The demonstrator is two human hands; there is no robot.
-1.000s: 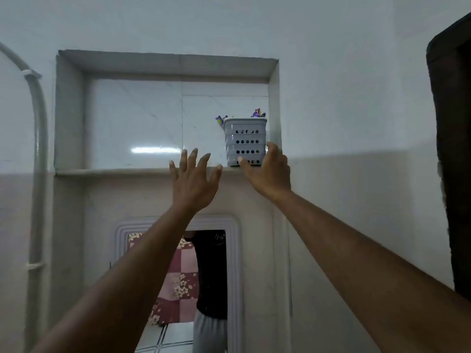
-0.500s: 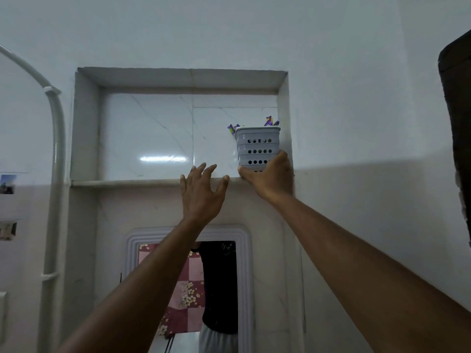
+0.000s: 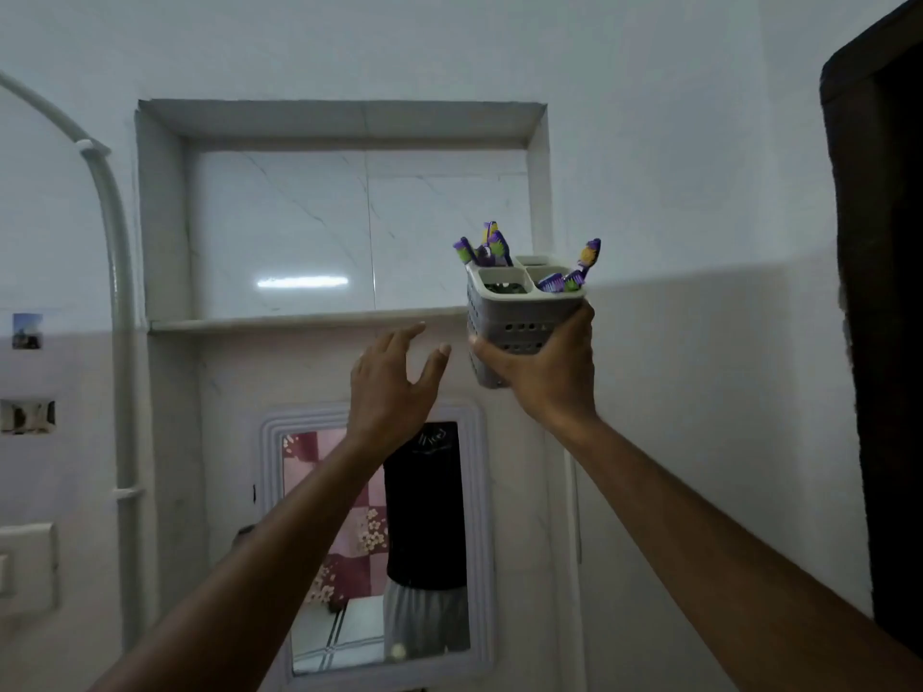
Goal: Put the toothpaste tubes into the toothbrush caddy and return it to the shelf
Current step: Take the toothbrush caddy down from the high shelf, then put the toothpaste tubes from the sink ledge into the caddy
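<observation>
Holding caddy point(image 3: 519, 324) low, right hand point(image 3: 547, 369) grip wraps base; caddy tilted, off shelf point(image 3: 304, 322). Left hand point(image 3: 387, 387) spread wide, empty, beside caddy.

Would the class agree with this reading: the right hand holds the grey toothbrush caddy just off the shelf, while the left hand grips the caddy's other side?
Not quite. In the head view the right hand does hold the toothbrush caddy off the shelf, but the left hand is open and empty, fingers spread, apart from the caddy.
</observation>
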